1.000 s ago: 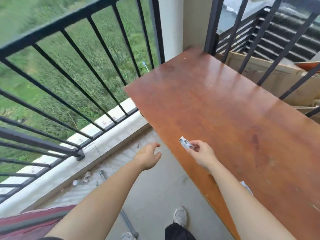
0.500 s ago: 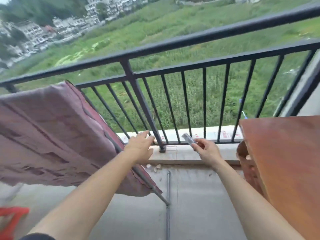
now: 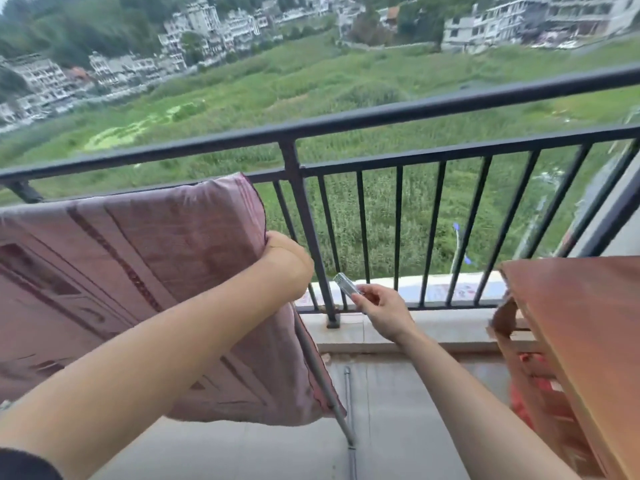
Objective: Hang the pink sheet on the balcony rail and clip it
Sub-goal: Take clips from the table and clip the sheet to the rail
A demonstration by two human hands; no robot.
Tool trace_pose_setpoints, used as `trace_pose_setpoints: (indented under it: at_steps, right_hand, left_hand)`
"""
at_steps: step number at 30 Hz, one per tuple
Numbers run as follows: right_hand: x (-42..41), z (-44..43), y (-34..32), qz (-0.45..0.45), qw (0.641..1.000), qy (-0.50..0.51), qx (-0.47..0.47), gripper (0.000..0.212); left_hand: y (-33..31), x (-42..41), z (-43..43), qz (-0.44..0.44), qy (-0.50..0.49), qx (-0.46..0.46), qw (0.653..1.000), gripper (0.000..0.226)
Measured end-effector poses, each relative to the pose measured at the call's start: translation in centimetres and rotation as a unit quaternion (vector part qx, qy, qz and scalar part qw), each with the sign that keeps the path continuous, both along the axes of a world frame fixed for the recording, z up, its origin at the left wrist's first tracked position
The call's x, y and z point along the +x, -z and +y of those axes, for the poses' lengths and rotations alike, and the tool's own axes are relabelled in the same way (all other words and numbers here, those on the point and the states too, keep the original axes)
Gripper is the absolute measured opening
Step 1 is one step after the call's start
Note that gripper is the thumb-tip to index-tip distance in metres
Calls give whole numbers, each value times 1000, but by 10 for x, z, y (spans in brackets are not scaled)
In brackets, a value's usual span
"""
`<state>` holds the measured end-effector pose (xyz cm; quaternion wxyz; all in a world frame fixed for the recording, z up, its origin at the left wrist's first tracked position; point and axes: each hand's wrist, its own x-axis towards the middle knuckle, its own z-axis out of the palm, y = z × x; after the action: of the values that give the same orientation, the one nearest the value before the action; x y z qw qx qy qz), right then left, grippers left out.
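The pink patterned sheet (image 3: 145, 278) hangs draped on the left, in front of the black balcony rail (image 3: 381, 116). My left hand (image 3: 280, 251) grips the sheet's right edge near its top; the fingers are hidden behind the cloth. My right hand (image 3: 381, 306) pinches a small clear clip (image 3: 346, 285) in front of the rail's lower bars, to the right of the sheet and apart from it.
A reddish-brown wooden board (image 3: 588, 334) juts in at the right, with red and brown things under it. A thin grey pole (image 3: 325, 382) leans down along the sheet's right edge to the concrete floor (image 3: 398, 427). A pale ledge (image 3: 433, 327) runs under the rail.
My view has swung from the wooden board to the rail. My left hand has risen and taken hold of the sheet's right edge. My right hand keeps the clip.
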<state>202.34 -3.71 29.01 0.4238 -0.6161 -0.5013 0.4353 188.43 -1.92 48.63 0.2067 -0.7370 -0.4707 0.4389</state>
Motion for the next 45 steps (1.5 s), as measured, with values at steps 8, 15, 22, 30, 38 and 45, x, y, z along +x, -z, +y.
trace_pose_setpoints:
  at_steps: [8,15,22,30,38,45]
  right_hand:
    - [-34,-16,-7,50,997,33,-54,25]
    - [-33,-34,-10,119,989,-12,-91,27]
    - [-25,-38,-11,58,998,-15,-33,28]
    - [-31,-36,-33,27,994,-53,86,45]
    - [-20,-33,-52,-106,972,-64,198,20]
    - [-19,-23,-76,-158,945,-106,265,21]
  left_hand:
    - [-11,-16,5,-139,142,-25,980,30]
    - [-11,-19,3,-117,142,8,983,24]
    - [-46,-16,3,-19,127,33,991,18]
    - [-58,-35,6,-76,187,42,979,18]
    - [-59,-23,8,-55,105,48,992,10]
    - [-65,-20,9,-100,41,37,993,19]
